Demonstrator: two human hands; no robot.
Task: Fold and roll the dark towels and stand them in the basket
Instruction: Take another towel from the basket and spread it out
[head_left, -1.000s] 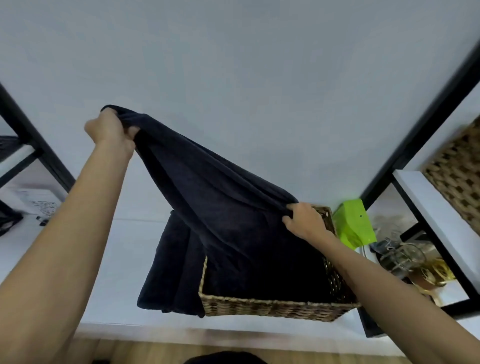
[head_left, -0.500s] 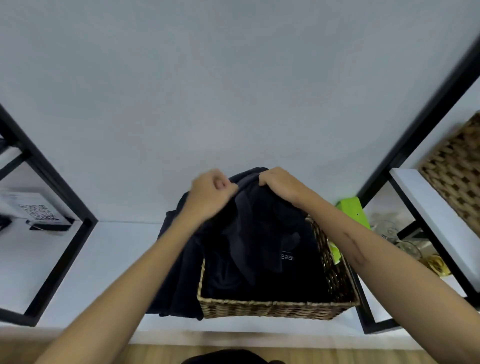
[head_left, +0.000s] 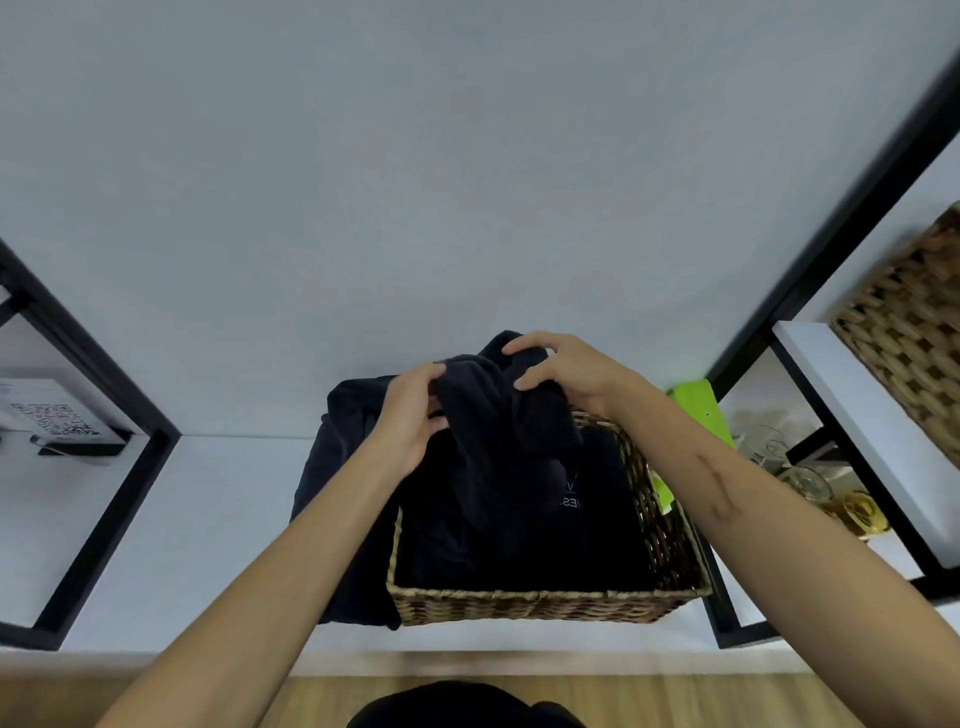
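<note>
On the far left, a white card with a black square code (head_left: 49, 418) is standing on the white shelf (head_left: 208, 499), inside a black metal frame (head_left: 104, 467).

A second dark towel (head_left: 337, 467) is lying in a loose heap on the shelf, just beside the left wall of the basket and touching it. Part of it is hanging over the near edge of the shelf.

The person's left hand (head_left: 410, 415) is reaching in from the near left. Its fingers are curling around the left side of a dark navy soft towel (head_left: 498, 410) and holding it. The person's right hand (head_left: 566, 376) is reaching in from the near right. Its fingers are bending over the top of the same towel and gripping it. The two hands are close together, with the bunched towel between them.

The towel is being held up above the far part of a brown woven straw basket (head_left: 540, 605). The rest of the towel is hanging down into the basket. Some small pale letters are showing on the cloth, but they are too small to read.

The basket is sitting on the white shelf, near its front edge.

Just to the right of the basket, a bright green box (head_left: 698, 408) is peeking out. Farther right, some clear drinking glasses (head_left: 779, 457) are sitting on a lower shelf. At the far right, another brown woven basket (head_left: 914, 332) is sitting on a higher white shelf.
</note>
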